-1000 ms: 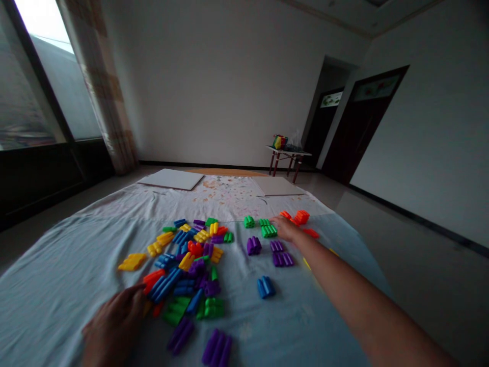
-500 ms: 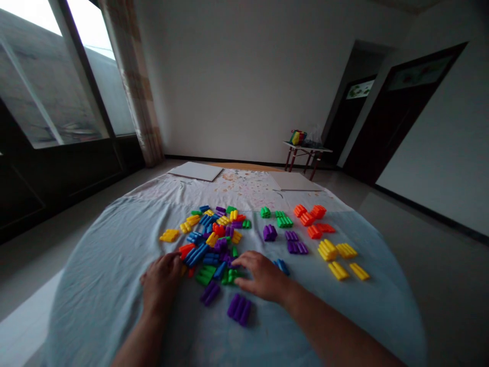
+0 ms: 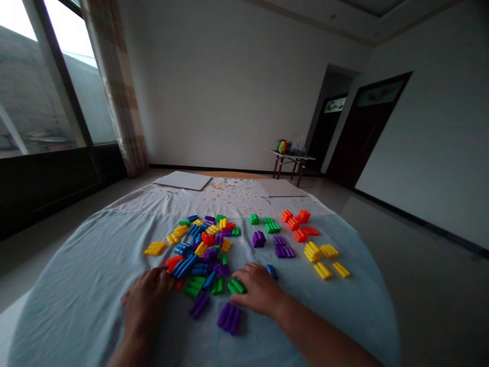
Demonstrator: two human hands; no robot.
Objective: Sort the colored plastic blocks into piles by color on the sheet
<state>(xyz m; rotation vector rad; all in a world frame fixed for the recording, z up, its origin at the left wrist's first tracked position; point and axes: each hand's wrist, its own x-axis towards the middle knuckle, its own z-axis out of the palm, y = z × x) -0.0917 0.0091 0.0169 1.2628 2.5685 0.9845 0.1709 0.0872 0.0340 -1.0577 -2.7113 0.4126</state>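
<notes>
Loose toy building blocks, each a row of joined coloured tubes, lie in a mixed pile (image 3: 206, 255) in front of me. My right hand (image 3: 257, 288) is at the pile's right side, thumb and fingers closed around a green block (image 3: 237, 286). Close by on the cloth lie another green block (image 3: 217, 286) and a purple block (image 3: 229, 318). My left hand (image 3: 147, 293) rests at the pile's left edge, back upward, fingers loosely extended beside an orange-red block (image 3: 174, 262) and a partly covered yellow one. Its fingertips are partly hidden.
Right of the pile, blocks lie grouped by colour: green (image 3: 272, 225), purple (image 3: 284, 252), orange-red (image 3: 294, 223), yellow (image 3: 323, 270), and a blue block (image 3: 272, 271). Two flat boards (image 3: 183, 180) lie at the far side of the cloth-covered round table (image 3: 87, 270).
My right hand has closed on a green block and drawn it slightly right, apart from the green one beside it. My left hand stays by the pile. The whole view has shifted.
</notes>
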